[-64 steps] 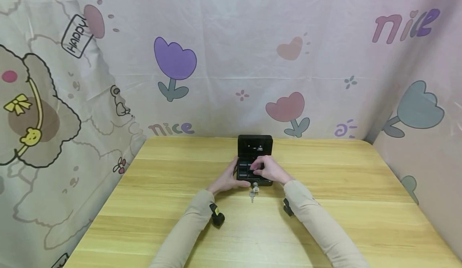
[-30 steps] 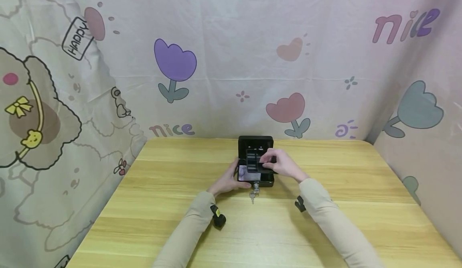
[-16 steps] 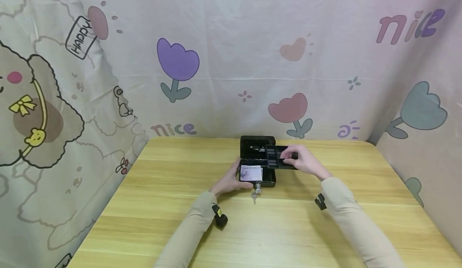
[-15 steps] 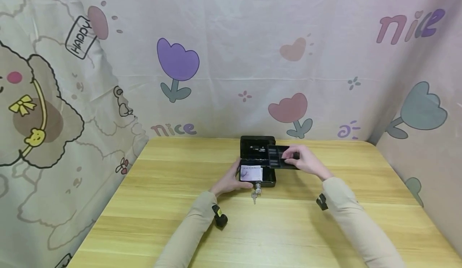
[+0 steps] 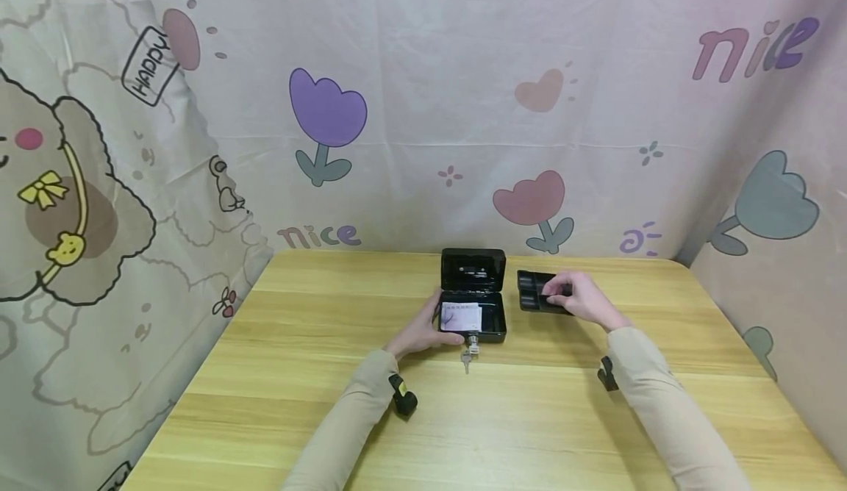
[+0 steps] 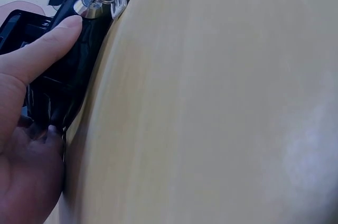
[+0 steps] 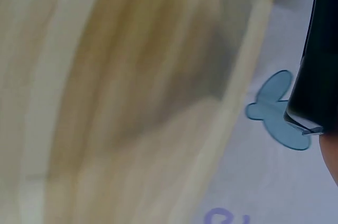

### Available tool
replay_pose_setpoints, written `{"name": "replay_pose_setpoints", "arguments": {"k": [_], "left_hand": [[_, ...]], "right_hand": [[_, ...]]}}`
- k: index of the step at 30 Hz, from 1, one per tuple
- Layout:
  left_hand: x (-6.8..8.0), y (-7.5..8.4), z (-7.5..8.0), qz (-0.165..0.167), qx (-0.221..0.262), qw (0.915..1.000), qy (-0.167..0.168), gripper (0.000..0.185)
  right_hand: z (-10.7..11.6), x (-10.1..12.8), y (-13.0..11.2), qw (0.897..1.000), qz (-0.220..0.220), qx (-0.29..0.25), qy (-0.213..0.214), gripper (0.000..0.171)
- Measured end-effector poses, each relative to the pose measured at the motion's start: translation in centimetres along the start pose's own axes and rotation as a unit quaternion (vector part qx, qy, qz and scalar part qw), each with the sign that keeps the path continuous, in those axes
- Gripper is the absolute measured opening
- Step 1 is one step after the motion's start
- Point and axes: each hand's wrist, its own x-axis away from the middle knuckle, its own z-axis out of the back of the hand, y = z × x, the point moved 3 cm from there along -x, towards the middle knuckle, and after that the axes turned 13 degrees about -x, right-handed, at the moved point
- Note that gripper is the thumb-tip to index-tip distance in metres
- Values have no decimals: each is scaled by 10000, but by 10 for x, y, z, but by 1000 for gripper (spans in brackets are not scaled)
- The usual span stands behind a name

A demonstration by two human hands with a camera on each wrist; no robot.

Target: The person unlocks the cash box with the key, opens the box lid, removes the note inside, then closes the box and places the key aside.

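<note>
A light wooden table stands before a cloth backdrop printed with tulips, hearts and the word "nice". The landmark is the small black cash box, placed on the far middle part of the table, with its lid standing upright at the back. Inside the box lies a pale paper with pink print. A key with a second key on a ring sits in the lock on the front of the box and hangs down to the table. My left hand holds the box at its left front corner; in the left wrist view my thumb presses flat against the front wall, just beside the lock, and my other fingers curl round the left side. Just to the right of the box, apart from it, is the black coin tray. My right hand grips this tray at its right end, fingers curled over it. I cannot tell if the tray already touches the table.
</note>
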Motion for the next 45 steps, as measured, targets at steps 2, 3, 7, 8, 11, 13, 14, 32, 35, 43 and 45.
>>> {"name": "replay_pose_setpoints", "arguments": {"k": [2,3,7,8,11,13,14,32,35,43,45], "left_hand": [[0,0,0,25,-22,10000,-30,124],[0,0,0,29,-26,10000,-40,124],[0,0,1,14,-32,10000,-44,124],[0,0,0,1,-44,10000,-35,124],[-1,0,1,-54,-61,10000,4,124],[-1,0,1,-65,-64,10000,22,124],[-1,0,1,-67,-66,10000,30,124],[-1,0,-1,-152,-84,9998,40,122],[0,0,-1,-84,-76,9999,8,123],[0,0,-1,-38,-50,10000,24,124],[0,0,-1,-56,-71,10000,24,124]], "right_hand": [[-2,1,5,10000,-69,-32,4,12],[-3,0,8,9999,-85,-52,-7,12],[-8,-2,15,9999,-90,-58,-29,12],[-9,-3,17,9999,-102,-45,-31,12],[-12,-6,21,9998,-159,-17,-84,12],[-14,-8,22,9997,-196,3,-146,13],[-15,-8,23,9996,-217,23,-185,13],[-24,-12,33,9980,-537,80,-320,12],[-24,-12,33,9979,-557,109,-322,12],[-25,-12,34,9976,-607,151,-284,16],[-25,-11,31,9978,-600,181,-202,19]]}}
